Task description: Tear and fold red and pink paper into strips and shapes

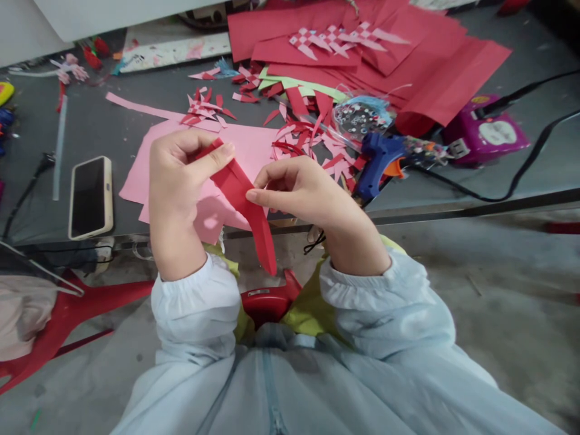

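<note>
Left fingers [220, 157] and right fingers [265, 197] pinch a folded red paper strip [234, 184], seemingly not yet woven; the woven fish [333, 36] look finished.

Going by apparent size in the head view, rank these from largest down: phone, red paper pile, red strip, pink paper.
1. Red paper pile
2. Pink paper, though partly covered
3. Phone and red strip, unranked: they look close, and the strip is held up nearer the camera.

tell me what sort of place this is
Probably a papercraft workspace: a blue glue gun, overlapping red paper sheets and small checkered paper pieces lie on the dark table.
</note>
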`<state>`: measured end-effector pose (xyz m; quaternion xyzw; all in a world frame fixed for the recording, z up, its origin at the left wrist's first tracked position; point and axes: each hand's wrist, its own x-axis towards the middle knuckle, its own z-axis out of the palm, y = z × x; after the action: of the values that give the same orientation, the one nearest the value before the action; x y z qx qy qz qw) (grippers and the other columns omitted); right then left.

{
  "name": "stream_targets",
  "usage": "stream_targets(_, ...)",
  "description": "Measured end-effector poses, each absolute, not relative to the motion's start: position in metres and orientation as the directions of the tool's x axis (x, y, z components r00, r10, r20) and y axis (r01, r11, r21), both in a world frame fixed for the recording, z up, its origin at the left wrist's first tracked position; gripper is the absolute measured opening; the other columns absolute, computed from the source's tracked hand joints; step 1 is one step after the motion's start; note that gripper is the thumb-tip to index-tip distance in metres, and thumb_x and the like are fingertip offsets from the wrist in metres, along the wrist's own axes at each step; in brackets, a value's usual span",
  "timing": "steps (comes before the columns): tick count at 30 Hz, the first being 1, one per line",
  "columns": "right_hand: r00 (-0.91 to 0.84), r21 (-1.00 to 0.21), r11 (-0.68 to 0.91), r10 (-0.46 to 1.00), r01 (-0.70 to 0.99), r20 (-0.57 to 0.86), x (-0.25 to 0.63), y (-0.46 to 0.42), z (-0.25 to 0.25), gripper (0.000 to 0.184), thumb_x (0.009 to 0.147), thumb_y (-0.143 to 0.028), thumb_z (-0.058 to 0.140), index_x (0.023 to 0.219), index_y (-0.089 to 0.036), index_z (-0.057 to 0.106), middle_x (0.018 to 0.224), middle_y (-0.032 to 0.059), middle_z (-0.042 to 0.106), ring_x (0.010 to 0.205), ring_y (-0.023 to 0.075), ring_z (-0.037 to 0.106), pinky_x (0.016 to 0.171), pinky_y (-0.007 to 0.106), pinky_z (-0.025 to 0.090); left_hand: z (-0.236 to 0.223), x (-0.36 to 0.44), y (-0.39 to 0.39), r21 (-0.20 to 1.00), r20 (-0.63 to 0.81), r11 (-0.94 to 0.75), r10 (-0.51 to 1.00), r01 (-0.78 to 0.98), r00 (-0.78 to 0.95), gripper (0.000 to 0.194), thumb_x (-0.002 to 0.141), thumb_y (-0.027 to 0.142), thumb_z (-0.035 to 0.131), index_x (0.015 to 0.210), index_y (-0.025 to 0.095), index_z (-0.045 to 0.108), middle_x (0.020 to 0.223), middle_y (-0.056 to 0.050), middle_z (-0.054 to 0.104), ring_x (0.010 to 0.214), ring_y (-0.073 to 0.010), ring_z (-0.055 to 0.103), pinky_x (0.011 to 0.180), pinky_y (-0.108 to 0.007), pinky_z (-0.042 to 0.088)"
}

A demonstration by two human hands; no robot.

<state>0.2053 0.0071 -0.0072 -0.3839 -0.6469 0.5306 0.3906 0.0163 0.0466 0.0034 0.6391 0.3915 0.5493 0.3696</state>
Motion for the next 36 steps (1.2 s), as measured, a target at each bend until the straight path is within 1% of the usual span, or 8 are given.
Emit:
stream_targets(6,-0.469,-0.986,0.109,0.882,0.13,0.036,0.207,0.007,-0.005,0.02,0.079,-0.029,0.07,0.066,-0.016,0.062,0.061,-0.0014,0.058,0.059,0.0084,0.046,0.054,0.026,0.035,0.005,0.015,0.047,0.918,0.393,-0.39,0.919,0.072,-0.037,0.019,0.074,0.023,0.086,0.061,0.024,0.072,0.058,0.004,0.053,0.055,-0.0095,0.047,0.052,-0.028,0.035)
stream_targets(10,-0.531,-0.985,0.086,0.848,0.15,-0.006,0.207,0.007,-0.006,0.02,0.079,-0.029,0.07,0.066,-0.017,0.062,0.057,-0.0039,0.052,0.056,0.0076,0.043,0.054,0.025,0.034,0.007,0.009,0.051,0.913,0.404,-0.408,0.895,0.016,-0.189,0.022,0.069,0.014,0.083,0.054,0.022,0.068,0.055,0.005,0.049,0.054,-0.0064,0.043,0.053,-0.025,0.032)
stream_targets(16,-0.587,-0.976,0.088,0.808,0.199,-0.047,0.209,0.009,-0.009,0.021,0.078,-0.033,0.071,0.066,-0.016,0.067,0.055,-0.0037,0.053,0.054,0.008,0.043,0.053,0.026,0.033,0.011,-0.005,0.055,0.931,0.3,-0.347,0.904,-0.113,-0.305,0.027,0.049,0.02,0.094,0.054,0.019,0.068,0.053,0.007,0.054,0.054,-0.0049,0.048,0.052,-0.024,0.033)
stream_targets(19,-0.629,-0.967,0.112,0.775,0.229,-0.06,0.211,0.011,-0.01,0.022,0.078,-0.033,0.07,0.064,-0.016,0.069,0.056,-0.0024,0.058,0.055,0.0079,0.045,0.053,0.026,0.034,0.011,-0.014,0.058,0.93,0.297,-0.355,0.876,-0.09,-0.38,0.031,0.047,0.024,0.095,0.052,0.019,0.064,0.049,0.007,0.051,0.05,-0.0045,0.043,0.051,-0.026,0.029)
stream_targets(25,-0.672,-0.934,0.169,0.735,0.314,-0.093,0.216,0.013,-0.014,0.025,0.079,-0.036,0.069,0.071,-0.013,0.075,0.064,0.0025,0.068,0.056,0.0093,0.05,0.056,0.026,0.038,0.011,-0.03,0.06,0.929,0.299,-0.367,0.828,-0.055,-0.475,0.044,0.043,0.031,0.096,0.056,0.018,0.056,0.052,0.008,0.054,0.055,-0.0058,0.047,0.054,-0.028,0.031)
stream_targets(30,-0.68,-0.929,0.196,0.73,0.313,-0.075,0.217,0.013,-0.016,0.023,0.079,-0.034,0.069,0.07,-0.014,0.075,0.063,0.0016,0.068,0.057,0.0092,0.051,0.054,0.025,0.036,0.008,-0.038,0.059,0.929,0.346,-0.371,0.847,0.018,-0.404,0.049,0.057,0.041,0.095,0.062,0.017,0.052,0.058,0.007,0.049,0.061,-0.0053,0.046,0.058,-0.028,0.033)
stream_targets(33,-0.673,-0.944,0.187,0.738,0.271,-0.047,0.215,0.013,-0.014,0.019,0.078,-0.031,0.07,0.069,-0.015,0.074,0.062,-0.0003,0.067,0.057,0.0087,0.052,0.056,0.025,0.037,0.004,-0.038,0.057,0.948,0.308,-0.316,0.9,0.026,-0.309,0.048,0.053,0.045,0.097,0.06,0.019,0.057,0.057,0.007,0.048,0.057,-0.0058,0.044,0.053,-0.027,0.033)
stream_targets(36,-0.642,-0.964,0.126,0.764,0.235,-0.057,0.212,0.012,-0.013,0.017,0.077,-0.031,0.072,0.071,-0.015,0.073,0.062,-0.0003,0.068,0.057,0.0089,0.053,0.056,0.025,0.038,0.002,-0.031,0.054,0.97,0.239,-0.229,0.955,0.076,-0.174,0.036,0.053,0.041,0.097,0.06,0.022,0.067,0.056,0.006,0.054,0.054,-0.0073,0.045,0.049,-0.026,0.035)
